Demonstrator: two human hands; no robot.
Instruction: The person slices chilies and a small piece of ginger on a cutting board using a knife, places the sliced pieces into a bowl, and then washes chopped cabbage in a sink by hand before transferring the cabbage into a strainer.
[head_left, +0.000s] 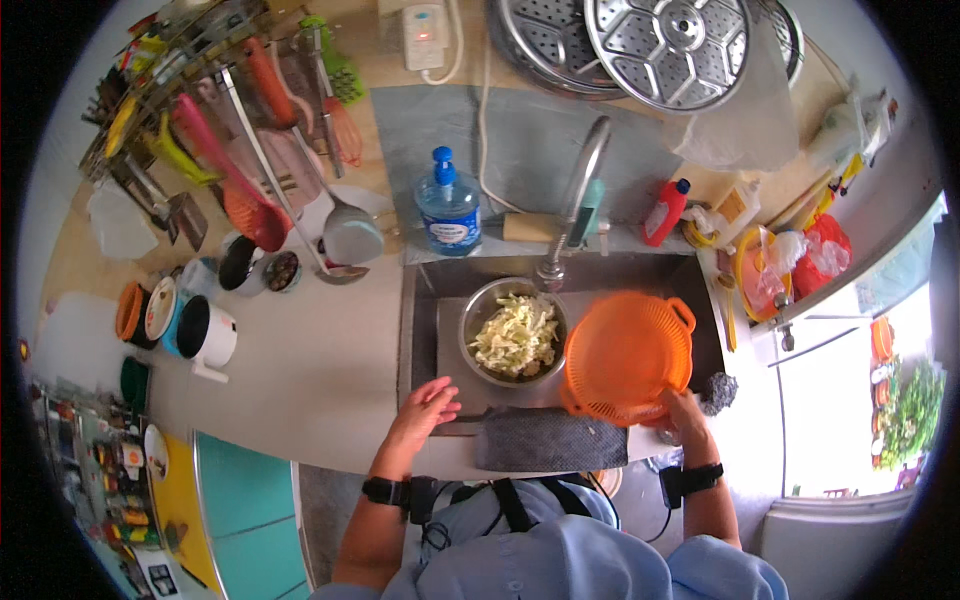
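An orange plastic colander (630, 355) is over the right part of the sink (425, 300), slightly smeared by motion. My right hand (686, 415) grips its near right rim, close to one of its handles. To its left, a round metal bowl (466, 345) stands in the sink under the faucet (585, 185). Chopped pale green vegetables (515, 335), which look like cabbage, lie in the bowl. My left hand (424, 412) is at the sink's near left edge, fingers stretched out and holding nothing. The bowl is the nearest vessel to it, apart from the fingers.
A dark grey cloth (550, 442) drapes over the sink's front edge. Behind the sink stand a blue-capped bottle (448, 205) and a red bottle (665, 212). A scouring pad (718, 393) lies at the right rim. Ladles and a spatula (352, 232) hang at the left.
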